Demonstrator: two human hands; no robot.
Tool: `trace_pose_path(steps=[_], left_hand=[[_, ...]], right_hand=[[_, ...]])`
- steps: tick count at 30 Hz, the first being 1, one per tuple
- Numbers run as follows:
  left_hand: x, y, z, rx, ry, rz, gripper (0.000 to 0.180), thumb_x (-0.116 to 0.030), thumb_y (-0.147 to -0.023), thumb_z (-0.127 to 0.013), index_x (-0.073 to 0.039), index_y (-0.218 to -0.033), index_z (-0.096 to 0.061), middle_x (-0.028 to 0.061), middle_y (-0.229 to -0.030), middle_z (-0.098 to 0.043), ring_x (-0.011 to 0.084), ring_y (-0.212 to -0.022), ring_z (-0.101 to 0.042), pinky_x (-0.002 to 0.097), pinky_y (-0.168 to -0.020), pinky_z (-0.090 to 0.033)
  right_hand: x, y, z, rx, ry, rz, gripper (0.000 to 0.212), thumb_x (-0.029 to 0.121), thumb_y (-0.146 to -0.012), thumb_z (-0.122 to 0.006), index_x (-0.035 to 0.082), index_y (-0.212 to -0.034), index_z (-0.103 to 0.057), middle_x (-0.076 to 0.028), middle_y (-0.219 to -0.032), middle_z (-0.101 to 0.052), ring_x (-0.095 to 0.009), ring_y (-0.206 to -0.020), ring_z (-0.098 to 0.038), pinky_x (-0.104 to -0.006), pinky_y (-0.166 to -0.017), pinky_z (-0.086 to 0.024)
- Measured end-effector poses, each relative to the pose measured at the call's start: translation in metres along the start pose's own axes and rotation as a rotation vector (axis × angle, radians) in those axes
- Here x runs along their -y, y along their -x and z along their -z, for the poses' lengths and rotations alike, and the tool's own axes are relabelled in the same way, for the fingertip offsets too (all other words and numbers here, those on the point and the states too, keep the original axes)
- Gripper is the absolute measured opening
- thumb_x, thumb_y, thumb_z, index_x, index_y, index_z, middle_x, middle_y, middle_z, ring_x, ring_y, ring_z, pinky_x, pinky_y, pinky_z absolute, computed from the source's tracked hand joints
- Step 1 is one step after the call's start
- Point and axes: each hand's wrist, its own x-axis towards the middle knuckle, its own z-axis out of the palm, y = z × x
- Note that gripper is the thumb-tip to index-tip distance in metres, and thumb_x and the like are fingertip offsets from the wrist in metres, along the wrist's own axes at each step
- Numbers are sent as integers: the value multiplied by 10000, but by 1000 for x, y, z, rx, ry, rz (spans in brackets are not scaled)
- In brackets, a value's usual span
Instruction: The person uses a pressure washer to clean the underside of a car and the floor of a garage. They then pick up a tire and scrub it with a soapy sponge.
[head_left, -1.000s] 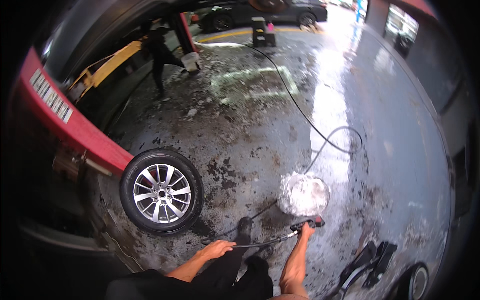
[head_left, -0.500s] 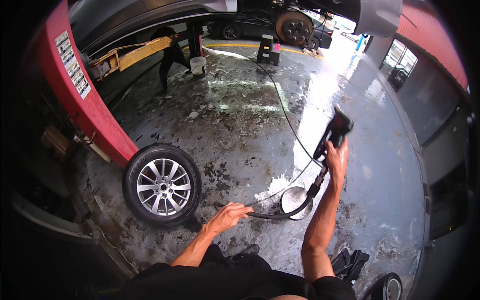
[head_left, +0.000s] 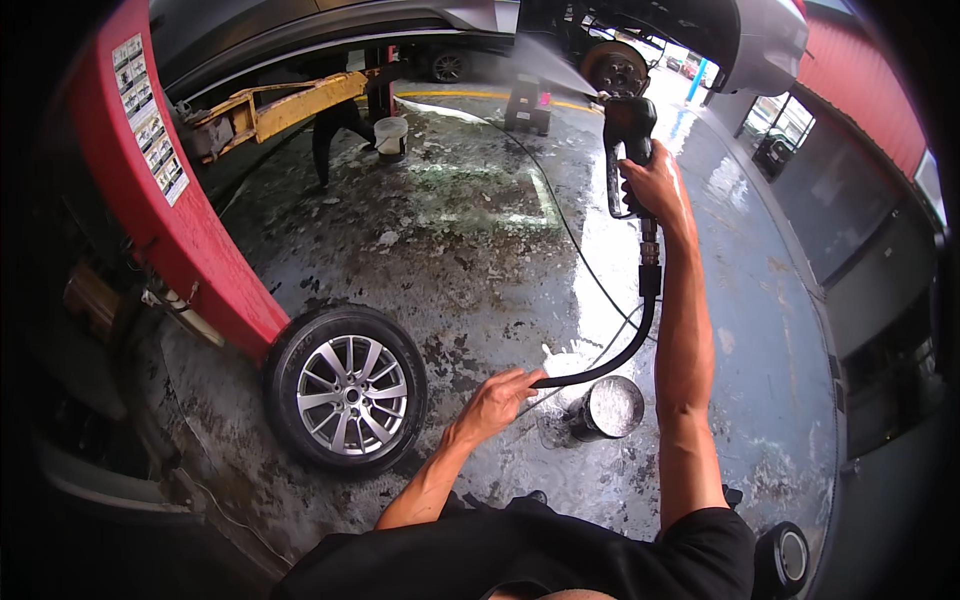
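My right hand [head_left: 656,186] is closed round the grip of a black spray gun [head_left: 629,125], arm stretched far forward. A white mist [head_left: 555,68] leaves the gun's tip toward the far left, under the raised car [head_left: 330,25]. Just beyond the gun is the car's bare wheel hub with its rusty brake disc [head_left: 616,70]. From the gun's lower end a thick black hose [head_left: 630,345] curves down and left. My left hand [head_left: 505,398] is wrapped round that hose. Below the hose's bend stands a bucket with white foam [head_left: 612,407].
A wheel with a silver rim [head_left: 352,395] lies beside the red lift post [head_left: 190,220]. The yellow lift arm [head_left: 285,105] reaches under the car. Behind it are a person's dark legs [head_left: 325,145] and a white bucket [head_left: 391,138]. A thin cable [head_left: 565,220] crosses the wet floor.
The spray gun has swung forward and left, up near the wheel hub, and mist now comes from its tip. My left hand moved right and forward with the hose.
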Motion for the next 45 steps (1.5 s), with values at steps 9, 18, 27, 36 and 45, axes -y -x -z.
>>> trace_pose_path(steps=[9, 18, 27, 36, 45], left_hand=[[-1, -69, 46, 5, 34, -187, 403, 102, -886, -665, 29, -1281, -654, 191, -1047, -706, 334, -901, -718, 396, -749, -570], [-22, -201, 4, -86, 64, -337, 505, -87, -966, -679, -101, -1459, -567, 174, -1002, -695, 302, -841, -692, 396, -718, -546], [171, -234, -116, 332, 554, 116, 234, -191, -1062, -597, 32, -1120, -634, 38, -917, -669, 99, -883, -609, 303, -802, -503], [211, -323, -92, 242, 664, 146, 186, -168, -1049, -614, -17, -1130, -687, 10, -1028, -683, 89, -1003, -594, 263, -909, -466], [248, -406, 17, -53, 367, 82, 425, -383, -1024, -645, 28, -1116, -701, 32, -939, -640, 118, -844, -551, 271, -761, -446]], right_hand=[[31, -78, 13, -68, 153, 54, 343, 159, -872, -704, -45, -1118, -582, -98, -739, -665, -167, -596, -669, -343, -517, -569], [57, -230, 88, 55, 160, 98, 215, 172, -866, -703, -36, -872, -647, -79, -659, -624, -169, -502, -609, -328, -475, -519], [23, -348, 129, 91, 236, 88, 231, 204, -857, -680, -15, -808, -623, -64, -664, -616, -155, -522, -603, -304, -504, -520], [-25, -455, 114, 141, 396, 190, 207, 183, -859, -673, -12, -842, -605, -57, -656, -600, -156, -512, -598, -315, -482, -518], [-88, -534, 102, 60, 255, 153, 194, 147, -853, -669, -34, -873, -603, -71, -641, -605, -168, -490, -610, -334, -450, -533]])
